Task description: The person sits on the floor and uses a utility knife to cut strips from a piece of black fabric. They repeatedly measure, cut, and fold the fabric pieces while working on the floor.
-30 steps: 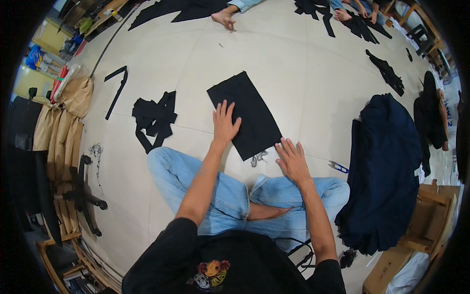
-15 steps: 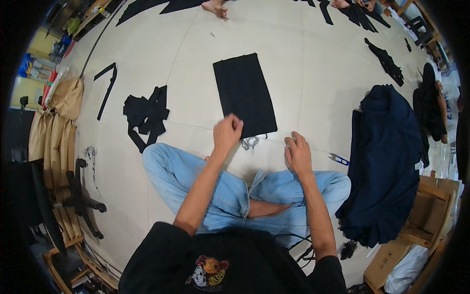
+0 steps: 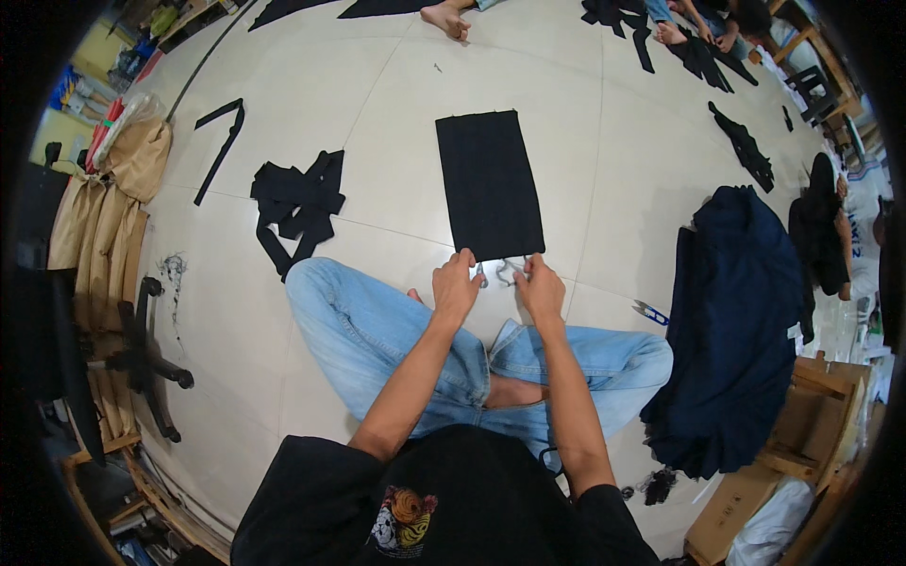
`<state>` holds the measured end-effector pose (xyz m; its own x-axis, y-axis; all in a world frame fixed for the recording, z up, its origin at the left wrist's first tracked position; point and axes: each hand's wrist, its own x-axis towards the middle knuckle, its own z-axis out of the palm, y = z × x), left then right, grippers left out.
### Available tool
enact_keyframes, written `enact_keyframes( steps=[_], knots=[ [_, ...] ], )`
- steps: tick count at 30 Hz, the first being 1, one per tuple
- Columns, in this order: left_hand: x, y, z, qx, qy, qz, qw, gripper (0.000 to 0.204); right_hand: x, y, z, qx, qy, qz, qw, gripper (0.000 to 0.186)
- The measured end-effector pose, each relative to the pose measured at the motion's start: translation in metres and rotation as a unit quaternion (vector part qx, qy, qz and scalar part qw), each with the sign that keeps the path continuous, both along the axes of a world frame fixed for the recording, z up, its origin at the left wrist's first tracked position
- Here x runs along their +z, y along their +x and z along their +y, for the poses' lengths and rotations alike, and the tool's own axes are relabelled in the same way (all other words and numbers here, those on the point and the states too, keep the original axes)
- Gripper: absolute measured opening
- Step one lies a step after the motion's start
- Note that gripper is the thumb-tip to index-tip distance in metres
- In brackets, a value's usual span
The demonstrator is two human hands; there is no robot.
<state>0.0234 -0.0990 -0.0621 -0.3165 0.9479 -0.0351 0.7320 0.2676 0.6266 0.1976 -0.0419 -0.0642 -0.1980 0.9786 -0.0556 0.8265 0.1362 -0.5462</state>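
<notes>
A rectangular black fabric panel (image 3: 491,184) lies flat on the floor in front of my crossed legs. My left hand (image 3: 457,285) pinches its near left corner. At the near right corner, my right hand (image 3: 540,288) has its fingers closed on the same panel. Between my hands, by the panel's near edge, is a small tangle of grey thread (image 3: 508,272). Blue-handled thread snips (image 3: 651,312) rest on the floor beyond my right knee.
Black fabric strips (image 3: 300,203) lie in a heap to the left, with a bent strip (image 3: 225,151) farther off. A large dark navy cloth pile (image 3: 731,340) is at my right. A chair base (image 3: 146,358) stands at left. At the far right, another person's hands (image 3: 727,40) are near black pieces.
My right hand has moved left and inward onto the panel's near right corner. My left hand has shifted to the near left corner. My view has turned slightly.
</notes>
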Motion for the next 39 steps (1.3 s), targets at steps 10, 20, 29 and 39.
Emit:
enact_keyframes(
  steps=[10, 20, 29, 39],
  knots=[
    [-0.013, 0.003, -0.008, 0.008, -0.051, 0.037, 0.998, 0.013, 0.053, -0.002, -0.014, -0.104, 0.305, 0.034, 0.946, 0.027],
    [0.035, -0.003, -0.022, 0.003, -0.132, -0.178, 0.975, 0.02, -0.01, -0.062, -0.008, -0.036, -0.171, 0.167, 0.97, 0.014],
    [0.046, -0.007, -0.039, -0.131, -0.208, -0.198, 0.949, 0.023, -0.039, -0.063, -0.015, -0.12, -0.34, 0.402, 0.841, 0.02],
    [-0.002, 0.001, -0.002, 0.091, -0.135, -0.343, 0.925, 0.04, 0.014, -0.033, -0.069, 0.031, -0.149, 0.182, 0.971, 0.024]
  ],
)
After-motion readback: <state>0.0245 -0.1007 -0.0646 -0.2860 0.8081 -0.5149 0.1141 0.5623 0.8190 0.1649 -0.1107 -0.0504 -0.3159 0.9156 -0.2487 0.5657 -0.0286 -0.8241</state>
